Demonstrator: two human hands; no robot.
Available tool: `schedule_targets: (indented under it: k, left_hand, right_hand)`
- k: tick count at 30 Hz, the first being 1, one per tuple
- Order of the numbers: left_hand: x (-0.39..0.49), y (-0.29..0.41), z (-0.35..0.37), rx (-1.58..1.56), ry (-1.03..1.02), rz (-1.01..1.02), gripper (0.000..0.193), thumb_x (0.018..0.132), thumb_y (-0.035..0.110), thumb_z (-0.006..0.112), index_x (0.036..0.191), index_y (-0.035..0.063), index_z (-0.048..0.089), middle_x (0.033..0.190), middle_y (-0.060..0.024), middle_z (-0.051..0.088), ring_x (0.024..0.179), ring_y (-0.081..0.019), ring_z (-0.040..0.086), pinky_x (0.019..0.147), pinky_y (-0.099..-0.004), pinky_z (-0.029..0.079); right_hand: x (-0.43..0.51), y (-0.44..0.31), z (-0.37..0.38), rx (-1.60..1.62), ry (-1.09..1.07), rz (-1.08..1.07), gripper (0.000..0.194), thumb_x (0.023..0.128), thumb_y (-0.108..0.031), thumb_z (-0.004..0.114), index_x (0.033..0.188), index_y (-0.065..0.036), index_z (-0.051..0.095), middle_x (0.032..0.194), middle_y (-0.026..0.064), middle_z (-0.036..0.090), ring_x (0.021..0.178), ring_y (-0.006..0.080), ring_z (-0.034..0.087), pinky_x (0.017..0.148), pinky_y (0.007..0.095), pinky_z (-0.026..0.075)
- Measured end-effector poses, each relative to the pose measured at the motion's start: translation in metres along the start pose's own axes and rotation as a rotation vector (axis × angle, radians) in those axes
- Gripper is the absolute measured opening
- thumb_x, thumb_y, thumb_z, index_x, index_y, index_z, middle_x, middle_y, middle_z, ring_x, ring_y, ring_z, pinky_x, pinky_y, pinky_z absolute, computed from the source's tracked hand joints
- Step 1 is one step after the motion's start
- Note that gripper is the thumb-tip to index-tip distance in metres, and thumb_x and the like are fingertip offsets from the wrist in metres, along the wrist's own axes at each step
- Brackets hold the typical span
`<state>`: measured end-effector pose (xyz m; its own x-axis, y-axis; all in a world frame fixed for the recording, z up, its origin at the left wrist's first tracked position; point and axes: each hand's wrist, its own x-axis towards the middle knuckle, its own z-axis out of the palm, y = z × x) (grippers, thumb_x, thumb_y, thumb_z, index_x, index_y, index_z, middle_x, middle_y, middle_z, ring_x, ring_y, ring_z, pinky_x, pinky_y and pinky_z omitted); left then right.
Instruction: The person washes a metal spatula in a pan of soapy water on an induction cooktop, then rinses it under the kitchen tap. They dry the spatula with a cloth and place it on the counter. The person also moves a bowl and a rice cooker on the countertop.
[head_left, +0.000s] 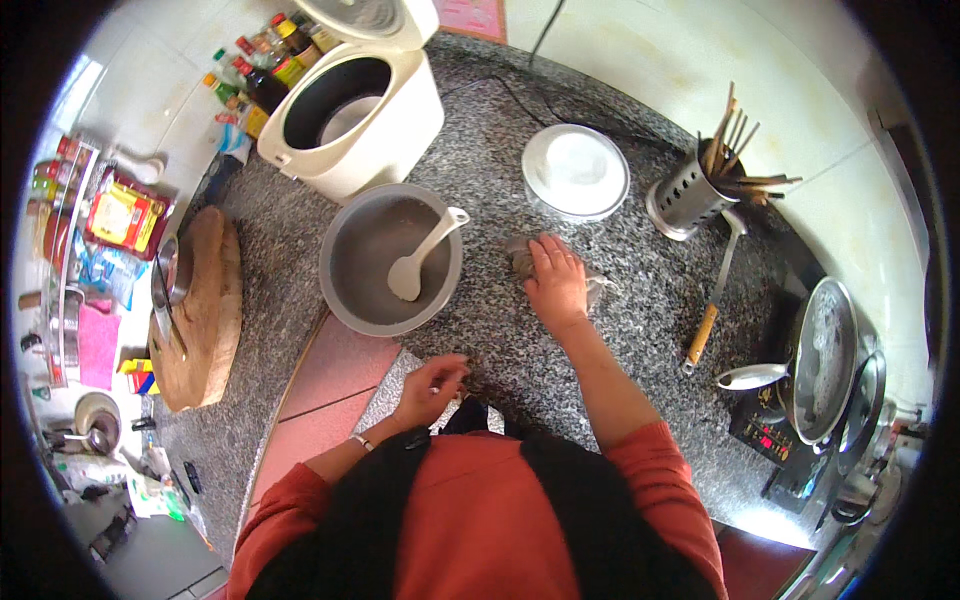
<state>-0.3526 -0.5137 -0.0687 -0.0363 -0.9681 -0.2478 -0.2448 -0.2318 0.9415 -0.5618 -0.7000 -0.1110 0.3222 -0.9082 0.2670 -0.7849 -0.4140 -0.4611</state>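
Note:
My right hand (556, 283) presses a crumpled grey cloth (519, 256) flat against the speckled granite counter (495, 322). Parts of the cloth stick out on both sides of the palm, and the rest is hidden under it. Close to my body, my left hand (429, 391) hovers near the counter's front edge, loosely curled, with nothing seen in it. Left of the cloth stands a grey round pot (352, 255) with a white rice paddle (409, 274) resting in it, its handle over the rim. Beyond the cloth is a round container with a whitish lid (576, 169).
An open rice cooker (397, 127) stands behind the pot, beside several sauce bottles (262, 82). To the right are a chopstick holder (686, 196), a wooden-handled utensil (705, 330) and a frying pan (821, 360) on an induction cooker (757, 431). A thick wooden chopping board (214, 300) with a knife (163, 319) lies left.

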Motion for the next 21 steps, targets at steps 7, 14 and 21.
schedule_targets:
  k: [7,14,21]
  left_hand:
    - [-0.009,-0.002,-0.041,-0.482,0.67,-0.077,0.036,0.097,0.022,0.049,0.127,0.0087,0.035,0.119,-0.0089,0.048,0.095,-0.0181,0.055,0.076,-0.0348,0.054]
    - [0.033,0.047,-0.078,-0.677,0.6,-0.216,0.061,0.09,0.04,0.057,0.138,0.0177,0.026,0.131,-0.0099,0.042,0.105,-0.0286,0.056,0.08,-0.0446,0.052]
    - [0.048,0.047,-0.083,-0.778,0.494,-0.257,0.058,0.082,0.01,0.055,0.135,0.0135,0.031,0.128,-0.0151,0.046,0.102,-0.0352,0.059,0.07,-0.0509,0.06]
  right_hand:
    - [0.09,-0.039,0.063,0.032,0.068,-0.077,0.053,0.075,-0.016,0.064,0.127,-0.015,0.052,0.132,0.0081,0.05,0.126,0.0284,0.044,0.103,0.0451,0.036]
    - [0.067,-0.042,0.051,0.188,0.017,-0.288,0.037,0.072,-0.015,0.067,0.108,-0.015,0.063,0.115,0.0086,0.059,0.103,0.0338,0.058,0.086,0.0473,0.048]
    - [-0.085,-0.049,-0.011,0.104,-0.206,-0.315,0.058,0.07,-0.012,0.066,0.126,-0.015,0.053,0.136,0.0109,0.047,0.128,0.0326,0.043,0.104,0.0475,0.037]
